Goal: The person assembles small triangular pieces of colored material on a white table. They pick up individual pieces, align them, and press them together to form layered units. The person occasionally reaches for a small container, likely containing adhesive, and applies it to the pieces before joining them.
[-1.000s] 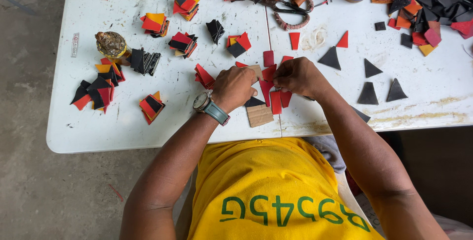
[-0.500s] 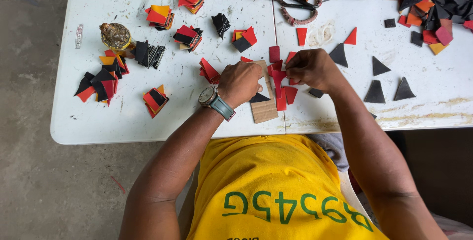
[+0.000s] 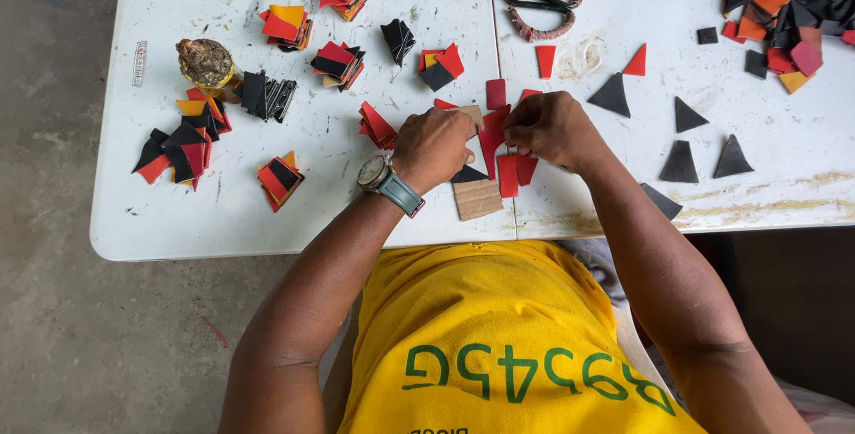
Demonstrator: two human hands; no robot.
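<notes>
A big white plastic table [image 3: 267, 211] holds everything. Both hands meet in the middle of it. The left hand [image 3: 434, 145] and the right hand [image 3: 552, 127] each have a grip pinched shut on the bunch of flat red pointed pieces [image 3: 503, 154]. Just under the grips lies a small brown cardboard square [image 3: 477, 197]. I think it works best to keep the edges lined up and press slowly.

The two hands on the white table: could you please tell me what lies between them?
In the head view, red cut pieces fill the gap between the left hand and the right hand, with a tan cardboard piece just below them.
</notes>
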